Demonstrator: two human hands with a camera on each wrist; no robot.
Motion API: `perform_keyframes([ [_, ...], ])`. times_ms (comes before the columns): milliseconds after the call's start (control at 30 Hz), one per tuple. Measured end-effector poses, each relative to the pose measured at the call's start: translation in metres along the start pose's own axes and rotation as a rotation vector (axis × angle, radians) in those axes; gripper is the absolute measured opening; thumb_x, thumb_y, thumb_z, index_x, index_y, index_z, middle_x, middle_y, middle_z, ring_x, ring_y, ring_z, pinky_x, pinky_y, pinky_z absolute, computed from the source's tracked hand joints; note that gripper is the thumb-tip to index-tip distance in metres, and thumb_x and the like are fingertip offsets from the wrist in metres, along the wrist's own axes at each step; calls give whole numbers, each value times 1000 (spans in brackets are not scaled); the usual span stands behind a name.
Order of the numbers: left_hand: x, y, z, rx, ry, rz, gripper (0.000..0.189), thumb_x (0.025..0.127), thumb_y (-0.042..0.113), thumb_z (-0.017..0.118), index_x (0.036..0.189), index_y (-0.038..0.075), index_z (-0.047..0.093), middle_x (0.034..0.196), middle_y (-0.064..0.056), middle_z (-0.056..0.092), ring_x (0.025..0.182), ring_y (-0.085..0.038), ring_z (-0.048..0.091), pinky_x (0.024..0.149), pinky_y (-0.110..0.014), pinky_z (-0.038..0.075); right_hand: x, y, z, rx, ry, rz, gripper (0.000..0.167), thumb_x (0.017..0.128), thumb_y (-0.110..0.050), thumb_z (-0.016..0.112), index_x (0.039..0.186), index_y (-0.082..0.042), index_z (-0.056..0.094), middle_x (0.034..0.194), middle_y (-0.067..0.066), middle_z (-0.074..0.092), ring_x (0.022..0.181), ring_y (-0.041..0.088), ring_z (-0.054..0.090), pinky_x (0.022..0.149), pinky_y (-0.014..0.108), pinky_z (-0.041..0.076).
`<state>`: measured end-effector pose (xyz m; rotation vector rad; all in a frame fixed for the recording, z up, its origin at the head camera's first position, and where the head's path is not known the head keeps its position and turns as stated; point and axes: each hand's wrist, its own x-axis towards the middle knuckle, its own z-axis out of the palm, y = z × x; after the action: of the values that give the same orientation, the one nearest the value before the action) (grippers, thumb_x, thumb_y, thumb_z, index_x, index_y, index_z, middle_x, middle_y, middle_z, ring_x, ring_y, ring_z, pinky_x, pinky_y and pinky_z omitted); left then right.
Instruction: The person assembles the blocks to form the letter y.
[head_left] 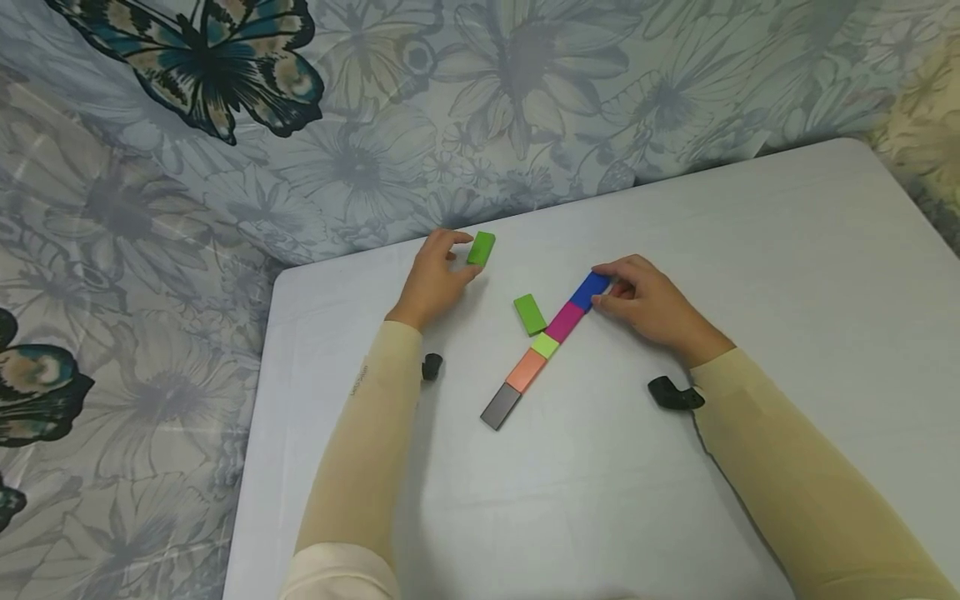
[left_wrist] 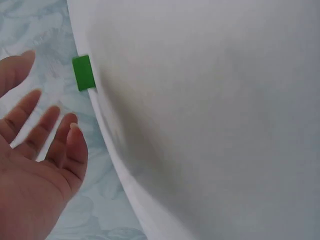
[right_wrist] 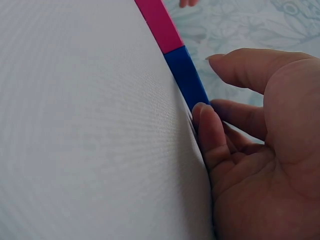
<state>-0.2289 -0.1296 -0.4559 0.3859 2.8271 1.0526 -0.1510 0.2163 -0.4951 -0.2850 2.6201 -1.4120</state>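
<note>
My left hand [head_left: 433,283] is by the table's far edge, thumb and fingers spread to either side of a green block [head_left: 482,248]. In the left wrist view a gap shows between the fingers and that green block [left_wrist: 83,73]. With loosely bent fingers, my right hand [head_left: 654,307] is at the far end of a blue block [head_left: 589,291]; a fingertip meets the end of the blue block [right_wrist: 189,77] in the right wrist view, while the thumb stays apart. That block heads a slanting row: magenta block [head_left: 564,321], lime block [head_left: 544,345], orange block [head_left: 526,370], grey block [head_left: 500,407].
Another green block [head_left: 530,314] lies beside the row, its near corner close to the magenta and lime blocks. A white cloth covers the table [head_left: 600,500]. Behind the far edge hangs a floral curtain [head_left: 360,167] with butterfly prints. Black wrist pieces [head_left: 675,394] sit by both sleeves.
</note>
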Motion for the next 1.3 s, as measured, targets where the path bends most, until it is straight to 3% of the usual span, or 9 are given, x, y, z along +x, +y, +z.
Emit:
perform_keyframes([
  [333,29,-8,-7,-77,-164,-1,69,99,7,80,159,21,51,167,3,42,145,-29,49,115,-42,42,0,0,0,0,2,-6,48,104,-14,75,149,-1,63,125,16,57,103,29,55,88,38,45],
  [533,38,-13,-3,-149,-279,-51,68,99,9,79,160,26,55,168,13,41,146,-21,45,118,-42,37,0,1,1,-4,5,-10,48,103,-12,74,148,-1,63,124,15,58,103,29,55,88,40,45],
  [633,39,-19,0,-168,-263,-90,61,100,15,81,155,27,61,161,12,50,142,-16,48,117,-38,36,1,2,1,-1,6,-18,47,103,-13,74,148,-1,64,124,15,58,103,29,56,88,41,45],
  [733,38,-23,2,-182,-205,-134,57,98,20,85,151,27,64,150,7,57,135,-17,53,112,-38,41,1,2,1,-4,8,-19,47,103,-13,74,148,-1,64,123,15,58,103,29,56,88,41,45],
  [933,34,-26,3,-162,-123,-167,59,96,27,89,149,18,65,129,-3,59,117,-21,55,100,-40,46,2,2,1,3,6,-19,47,103,-12,74,148,0,64,124,16,58,103,29,56,88,41,45],
  [1167,28,-24,4,-159,-49,-194,45,99,25,85,138,9,69,125,-5,64,112,-21,59,98,-38,49,3,3,1,-1,6,-20,48,104,-13,74,148,0,63,124,16,58,103,30,56,89,42,45],
  [1300,25,-20,8,-128,-65,-192,43,98,28,86,134,10,71,121,-6,64,110,-23,58,96,-39,48,2,3,1,-3,6,-19,48,103,-12,74,148,0,63,124,16,58,103,29,55,88,42,44],
])
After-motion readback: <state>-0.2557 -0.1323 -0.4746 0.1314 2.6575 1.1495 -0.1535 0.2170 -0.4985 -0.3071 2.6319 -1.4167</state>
